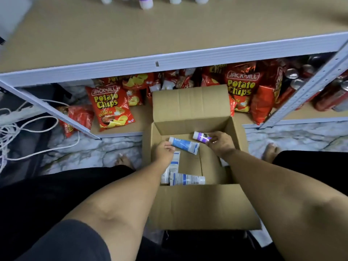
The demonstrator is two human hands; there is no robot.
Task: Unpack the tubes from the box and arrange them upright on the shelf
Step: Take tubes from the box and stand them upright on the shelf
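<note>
An open cardboard box (190, 102) stands on the floor in front of me. Inside it, my left hand (164, 152) grips the cap end of a blue and white tube (185, 145). My right hand (221, 144) pinches a purple and white tube (201, 136) near the box's far wall. Two more white tubes with blue print lie in the box: one (187, 179) along the near wall, another (172, 167) partly hidden under my left forearm. Several tubes (146, 2) stand upright at the back of the tan shelf (113, 38) above.
Red potato chip bags (110, 108) and drink cans (293, 80) fill the lower shelf behind the box. A slanted white shelf post (308, 85) rises at right. White cables (28, 136) lie on the marble floor at left. My bare feet flank the box.
</note>
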